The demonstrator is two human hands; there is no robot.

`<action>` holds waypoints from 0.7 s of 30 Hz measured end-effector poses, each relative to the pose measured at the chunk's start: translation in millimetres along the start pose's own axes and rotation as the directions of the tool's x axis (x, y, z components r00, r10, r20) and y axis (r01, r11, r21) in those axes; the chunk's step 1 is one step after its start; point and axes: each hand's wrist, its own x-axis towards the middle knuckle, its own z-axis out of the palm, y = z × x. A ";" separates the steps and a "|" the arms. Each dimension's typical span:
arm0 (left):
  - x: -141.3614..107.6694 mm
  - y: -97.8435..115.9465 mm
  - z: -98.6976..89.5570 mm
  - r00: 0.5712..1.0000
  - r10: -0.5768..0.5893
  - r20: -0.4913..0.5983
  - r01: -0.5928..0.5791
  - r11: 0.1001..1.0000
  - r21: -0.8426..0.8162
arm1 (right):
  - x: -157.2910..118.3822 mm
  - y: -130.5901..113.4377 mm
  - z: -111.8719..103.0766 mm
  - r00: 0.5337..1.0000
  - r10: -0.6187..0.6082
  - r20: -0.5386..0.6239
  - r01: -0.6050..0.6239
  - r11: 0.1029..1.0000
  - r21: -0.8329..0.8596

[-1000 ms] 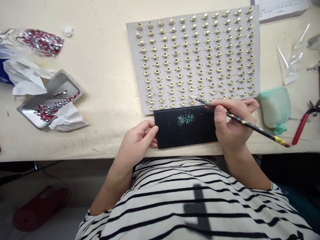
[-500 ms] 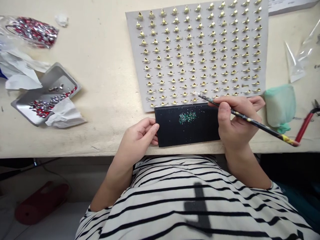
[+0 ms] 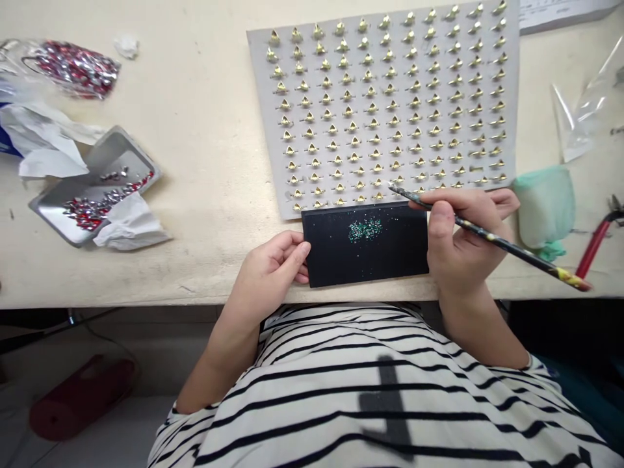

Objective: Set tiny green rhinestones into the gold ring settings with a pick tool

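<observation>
My left hand (image 3: 275, 266) pinches the left edge of a flat black tray (image 3: 336, 266) at the table's front edge. On the tray lies a small heap of tiny green and white rhinestones (image 3: 364, 229). In my right hand (image 3: 463, 240) is a slim dark pencil-like stick (image 3: 507, 246), spotted with yellow, its pale tip pointing up and left. That tip is over the lower rows of gold rings (image 3: 374, 138) set on a grey board (image 3: 266, 97); whether it touches one I cannot tell. My right hand is beside the tray's right end.
At left, a metal tray (image 3: 49, 218) holds red and silver stones, partly under crumpled tissue (image 3: 129, 224). A bag of similar stones (image 3: 78, 68) lies behind. To the right are a green-wrapped lump (image 3: 546, 205), red-handled pliers (image 3: 592, 250) and a clear plastic bag (image 3: 580, 130).
The stick's tip has shifted slightly to the right, along with my right hand. The left hand and black tray stay in place. The camera view has moved a little.
</observation>
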 end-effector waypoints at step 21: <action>8.1 -8.1 -2.9 0.998 0.049 0.025 -0.048 0.999 -0.026 | -40.3 15.3 -48.0 0.994 -0.028 0.102 0.029 0.999 -0.013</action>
